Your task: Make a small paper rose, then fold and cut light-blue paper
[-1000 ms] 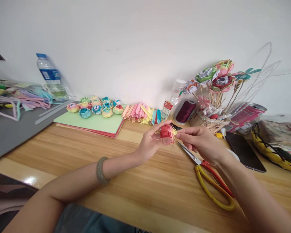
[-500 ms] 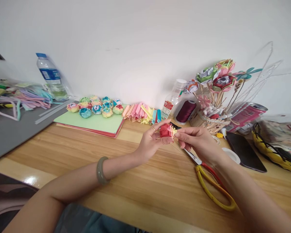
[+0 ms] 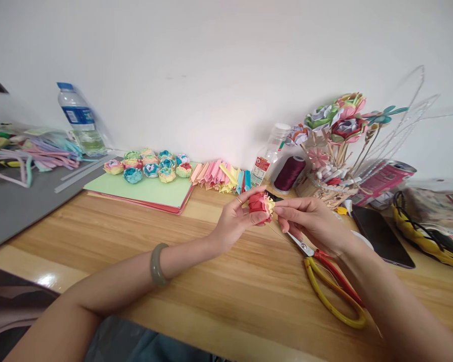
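Note:
Between the thumb and fingers of my left hand (image 3: 236, 216) is a small paper flower (image 3: 259, 205), red on the outside with a yellow centre facing right. My right hand (image 3: 309, 216) pinches the yellow edge of that flower with thumb and forefinger, its other fingers curled below. A thin thread (image 3: 275, 231) runs down from near the flower. Under my right hand lies a pair of scissors (image 3: 335, 291) with yellow and red handles, its blade tips partly hidden by my fingers.
Several finished paper flowers (image 3: 151, 170) sit on green paper (image 3: 166, 193). Folded paper strips (image 3: 215, 176), a clear bottle (image 3: 266, 156) and a dark thread spool (image 3: 290, 173) stand behind my hands. Rightward are a flower basket (image 3: 324, 188) and a phone (image 3: 383, 236); a water bottle (image 3: 79, 118) stands left.
The paper flower has turned slightly in my fingers, showing more of its yellow-tipped petals. My right forearm has shifted a little, uncovering more of the red scissor handle and covering more of the white disc.

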Demonstrator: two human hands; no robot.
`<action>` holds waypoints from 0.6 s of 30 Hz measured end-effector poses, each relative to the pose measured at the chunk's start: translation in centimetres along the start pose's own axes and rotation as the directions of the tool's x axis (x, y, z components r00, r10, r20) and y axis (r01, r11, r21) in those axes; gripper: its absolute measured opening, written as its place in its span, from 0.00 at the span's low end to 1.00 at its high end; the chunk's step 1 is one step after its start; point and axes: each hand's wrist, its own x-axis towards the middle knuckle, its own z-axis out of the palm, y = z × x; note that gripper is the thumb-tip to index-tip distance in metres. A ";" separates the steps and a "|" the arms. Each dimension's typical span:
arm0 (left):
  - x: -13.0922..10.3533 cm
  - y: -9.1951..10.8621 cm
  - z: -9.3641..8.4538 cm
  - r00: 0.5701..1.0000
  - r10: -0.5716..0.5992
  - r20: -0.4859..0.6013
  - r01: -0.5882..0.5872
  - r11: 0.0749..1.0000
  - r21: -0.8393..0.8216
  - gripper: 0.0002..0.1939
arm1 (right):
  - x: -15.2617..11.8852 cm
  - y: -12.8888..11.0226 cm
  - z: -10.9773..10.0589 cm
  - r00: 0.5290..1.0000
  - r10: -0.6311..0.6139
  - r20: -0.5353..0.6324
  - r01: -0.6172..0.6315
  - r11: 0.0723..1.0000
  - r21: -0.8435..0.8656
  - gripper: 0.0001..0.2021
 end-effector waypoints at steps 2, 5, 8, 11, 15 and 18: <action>0.0 0.0 0.0 1.000 -0.002 0.009 0.002 1.000 0.001 0.30 | 0.1 0.1 0.0 1.000 0.001 -0.008 -0.001 1.000 0.015 0.14; 0.0 0.0 0.0 1.000 0.000 0.018 0.000 1.000 -0.004 0.30 | 0.1 0.2 0.0 1.000 -0.002 -0.009 0.003 0.999 0.032 0.12; 0.0 -0.1 0.0 1.000 0.003 0.022 -0.003 1.000 -0.012 0.29 | 0.1 0.2 0.0 1.000 -0.004 -0.014 0.004 1.000 0.025 0.11; 0.0 -0.1 0.0 1.000 0.009 0.014 -0.009 1.000 -0.013 0.30 | 0.1 0.2 0.0 1.000 -0.001 -0.026 0.001 1.000 0.005 0.12; 0.0 -0.2 0.0 1.000 0.020 0.002 -0.020 1.000 -0.001 0.29 | 0.1 0.2 0.2 0.998 -0.007 -0.058 0.003 0.998 -0.056 0.15; 0.0 -0.3 0.0 1.000 0.016 -0.016 -0.016 1.000 0.003 0.29 | 0.0 0.0 0.4 0.996 -0.026 -0.085 0.016 0.993 -0.115 0.15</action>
